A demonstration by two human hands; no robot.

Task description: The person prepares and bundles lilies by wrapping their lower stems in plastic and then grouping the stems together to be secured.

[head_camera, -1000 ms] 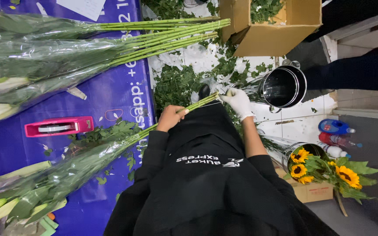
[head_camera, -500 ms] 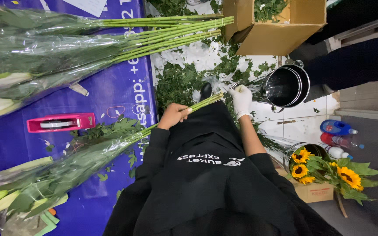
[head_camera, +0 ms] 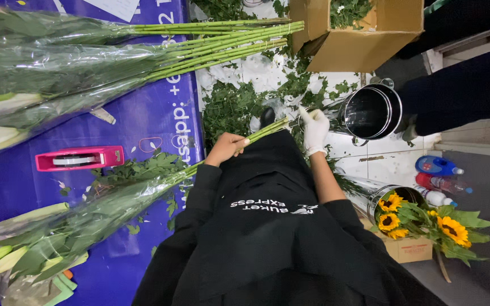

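Running diagonally, the wrapped lily bunch point(head_camera: 103, 212) lies with its buds low at the left edge and its bare green stem ends point(head_camera: 267, 129) pointing up and to the right, past the edge of the blue-covered desk point(head_camera: 143, 119). Long axis: lower left to upper right. Most of the bunch rests on the desk in clear film; the cut ends hang out over the floor.

The left hand point(head_camera: 226, 148), bare, has its grip clamped around the stems partway along, just past the desk edge. Stem ends lie up and to the right of that grip. The right hand point(head_camera: 315, 129), in a white glove, sits at the very tips of the stems, so it is the nearer hand to the cut ends. Its fingers look curled; whether it holds a stem or a tool I cannot tell.

Green trimmings point(head_camera: 231, 105) litter the floor under the stem ends. A steel bucket point(head_camera: 370, 111) lies just right of the gloved hand. A cardboard box point(head_camera: 358, 34) sits above it. More wrapped stems point(head_camera: 143, 48) lie across the desk top, and a pink tape dispenser point(head_camera: 79, 158) sits left of the held bunch. Sunflowers point(head_camera: 421, 221) stand in a bucket lower right.
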